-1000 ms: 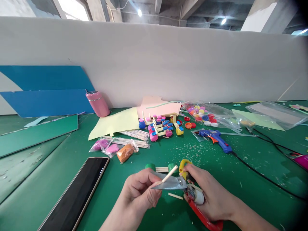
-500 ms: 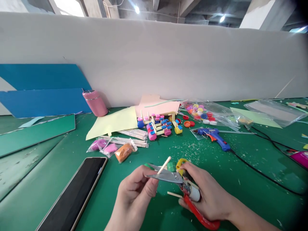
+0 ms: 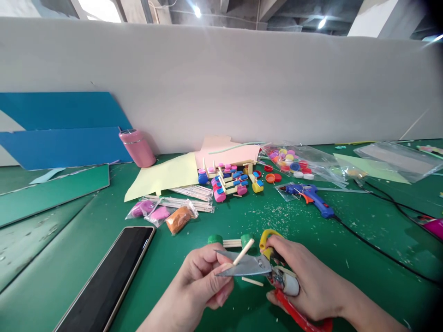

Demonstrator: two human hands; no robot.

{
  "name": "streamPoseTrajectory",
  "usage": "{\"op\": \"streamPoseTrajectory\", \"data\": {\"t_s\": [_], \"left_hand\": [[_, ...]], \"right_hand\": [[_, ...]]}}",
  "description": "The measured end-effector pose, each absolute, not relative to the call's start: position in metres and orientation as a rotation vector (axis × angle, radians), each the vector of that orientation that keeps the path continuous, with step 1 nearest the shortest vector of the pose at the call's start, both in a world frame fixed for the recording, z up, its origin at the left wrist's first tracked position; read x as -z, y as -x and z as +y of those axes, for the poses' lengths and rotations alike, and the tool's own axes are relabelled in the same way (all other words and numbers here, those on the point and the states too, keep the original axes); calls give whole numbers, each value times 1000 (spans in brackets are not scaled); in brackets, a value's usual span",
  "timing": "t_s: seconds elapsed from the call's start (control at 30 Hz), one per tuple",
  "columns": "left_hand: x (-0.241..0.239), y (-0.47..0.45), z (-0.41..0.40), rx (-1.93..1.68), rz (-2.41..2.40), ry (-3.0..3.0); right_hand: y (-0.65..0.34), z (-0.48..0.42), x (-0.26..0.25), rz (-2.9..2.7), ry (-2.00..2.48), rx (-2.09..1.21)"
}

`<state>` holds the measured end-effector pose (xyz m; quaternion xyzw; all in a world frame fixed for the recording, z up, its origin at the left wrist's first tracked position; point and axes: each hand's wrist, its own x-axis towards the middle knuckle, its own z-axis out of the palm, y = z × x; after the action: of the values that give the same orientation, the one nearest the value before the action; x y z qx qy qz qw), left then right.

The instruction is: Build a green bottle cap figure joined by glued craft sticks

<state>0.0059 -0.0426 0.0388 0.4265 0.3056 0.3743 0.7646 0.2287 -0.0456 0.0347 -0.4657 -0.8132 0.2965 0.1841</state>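
Note:
My left hand (image 3: 204, 276) pinches a short pale wooden stick (image 3: 244, 251) that points up and to the right. In my right hand (image 3: 308, 276) is a pair of scissors or shears (image 3: 247, 266) with one yellow and one red handle. Their blades are spread apart around the stick, close to my left fingertips. Just behind lie two green bottle caps (image 3: 247, 240) joined by pale sticks (image 3: 231, 243). A loose cut stick (image 3: 252, 281) rests on the green table below the blades.
Beyond my hands sit small cap-and-stick pieces (image 3: 228, 184), a bag of colored caps (image 3: 290, 161) and a blue glue gun (image 3: 311, 198) with its cord. On the left are a phone (image 3: 107, 276), clay packets (image 3: 179, 219) and a pink bottle (image 3: 137, 148).
Both hands, with the stick and scissors, have shifted slightly right and down. More of the green caps and the sticks between them now shows. The blades remain spread.

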Motion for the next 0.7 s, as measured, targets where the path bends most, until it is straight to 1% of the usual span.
{"op": "streamPoseTrajectory", "data": {"t_s": [0.13, 0.23, 0.33, 0.47, 0.53, 0.7], "left_hand": [[-38, -5, -39, -877, 734, -964], [-38, -7, -39, -961, 849, -1060], [-36, -12, -42, -1089, 1031, -1264], [-33, -18, -50, -1311, 1253, -1464], [-34, -19, -51, -1313, 1250, -1433], [-40, -13, -46, -1130, 1035, -1188]], "right_hand": [[-223, -47, -34, -2291, 1379, -834], [-217, -48, -33, -2254, 1420, -897], [-213, -48, -30, -2219, 1460, -943], [-211, -47, -27, -2196, 1465, -902], [-211, -46, -27, -2190, 1450, -880], [-215, -46, -28, -2191, 1374, -873]]}}
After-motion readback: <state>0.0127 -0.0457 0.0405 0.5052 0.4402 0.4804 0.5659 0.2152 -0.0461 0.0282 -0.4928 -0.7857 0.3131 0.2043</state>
